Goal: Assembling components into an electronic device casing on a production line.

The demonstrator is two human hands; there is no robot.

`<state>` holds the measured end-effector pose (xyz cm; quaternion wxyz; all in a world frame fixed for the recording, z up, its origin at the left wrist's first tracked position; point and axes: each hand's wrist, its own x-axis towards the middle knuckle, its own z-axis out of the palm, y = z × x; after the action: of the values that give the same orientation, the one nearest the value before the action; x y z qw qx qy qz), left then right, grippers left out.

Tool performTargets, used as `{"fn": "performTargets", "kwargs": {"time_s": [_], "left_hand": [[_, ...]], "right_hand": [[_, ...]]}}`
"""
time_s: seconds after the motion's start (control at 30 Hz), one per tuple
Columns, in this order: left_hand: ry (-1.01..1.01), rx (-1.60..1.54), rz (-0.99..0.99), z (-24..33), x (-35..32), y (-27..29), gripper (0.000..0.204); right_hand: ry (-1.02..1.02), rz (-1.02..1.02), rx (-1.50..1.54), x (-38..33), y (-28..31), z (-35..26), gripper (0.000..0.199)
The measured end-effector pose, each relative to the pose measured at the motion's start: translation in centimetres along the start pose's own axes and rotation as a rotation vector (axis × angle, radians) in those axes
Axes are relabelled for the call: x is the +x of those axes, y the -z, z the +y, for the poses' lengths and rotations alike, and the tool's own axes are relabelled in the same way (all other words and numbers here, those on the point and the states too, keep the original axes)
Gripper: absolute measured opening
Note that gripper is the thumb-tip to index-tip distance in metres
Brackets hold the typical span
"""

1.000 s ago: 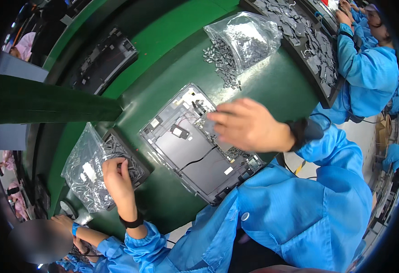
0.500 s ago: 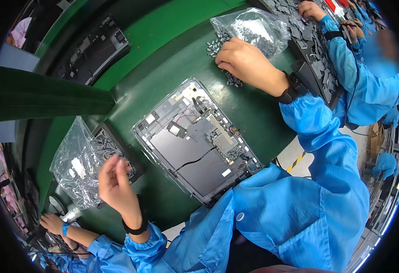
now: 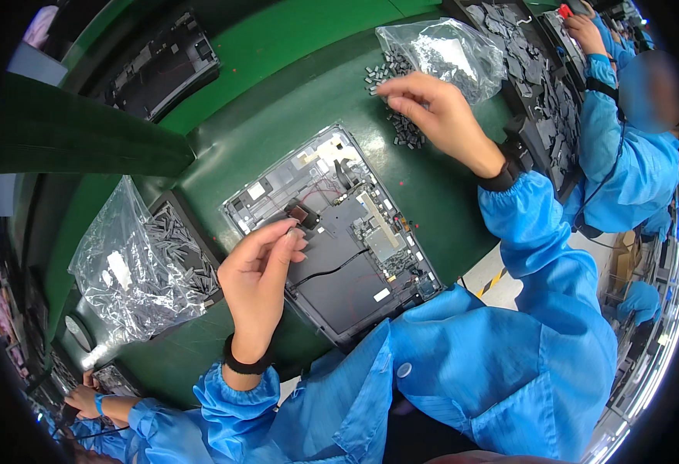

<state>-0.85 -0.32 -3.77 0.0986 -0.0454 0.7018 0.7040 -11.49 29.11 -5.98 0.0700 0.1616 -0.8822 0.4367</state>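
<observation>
An opened flat device casing (image 3: 339, 290), like a laptop or tablet shell, lies slantwise before me, with a circuit board (image 3: 378, 240) and a black cable inside. My left hand (image 3: 258, 274) reaches over its left side, thumb and fingers pinched at the edge of a small black module (image 3: 302, 215) with a reddish-brown face, which stands tilted. My right hand (image 3: 444, 124) hovers at a pile of small black-and-silver pieces (image 3: 405, 133) beyond the casing. Its thumb and fingertips are drawn close together; whatever they may hold is too small to make out.
A clear plastic bag (image 3: 448, 58) lies behind the pile, beside a tray of dark flat parts (image 3: 556, 116). To the left, another clear bag (image 3: 119, 271) overlaps a tray of grey strips (image 3: 173, 240). A second casing (image 3: 165, 69) rests on the far ledge. Co-workers sit at both sides.
My left hand has moved right from the tray of strips to the module, which has tipped up. My right hand has shifted slightly right and its fingers have straightened.
</observation>
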Motion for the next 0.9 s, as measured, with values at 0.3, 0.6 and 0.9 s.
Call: {"fn": "performTargets", "kwargs": {"time_s": [0.3,0.6,0.9], "left_hand": [[0.088,-0.091,-0.055,-0.6,0.7,0.4,0.019],[0.104,-0.082,-0.073,-0.5,0.8,0.4,0.020],[0.090,-0.070,-0.079,-0.6,0.9,0.5,0.020]], "right_hand": [[-0.493,-0.182,0.783,0.1,0.3,-2.2,0.015],[-0.332,-0.225,0.465,1.6,-0.7,-3.5,0.008],[0.317,-0.309,-0.302,4.1,-2.6,-5.3,0.008]]}}
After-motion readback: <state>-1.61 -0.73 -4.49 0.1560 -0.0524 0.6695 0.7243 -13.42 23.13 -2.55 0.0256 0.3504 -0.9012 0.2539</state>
